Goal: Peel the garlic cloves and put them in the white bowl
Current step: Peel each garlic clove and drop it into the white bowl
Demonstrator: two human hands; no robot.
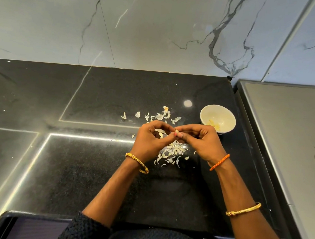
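Left hand (152, 137) and right hand (198, 141): fingers curled, together pinching a clove (177, 130), mostly hidden by fingertips | bowl (217, 118): 2 o'clock of hands, peeled cloves (214, 123) inside, count unclear | skins (171, 152): strewn on counter (92, 170) under and at 12 o'clock of hands | writing: none legible

A polished black stone countertop (101, 100) is seen, with bright strips of light mirrored in it. Behind the countertop, a grey marble wall (150, 28) with dark veins is set. To the right of the countertop, a grey metal surface (287, 133) is placed.
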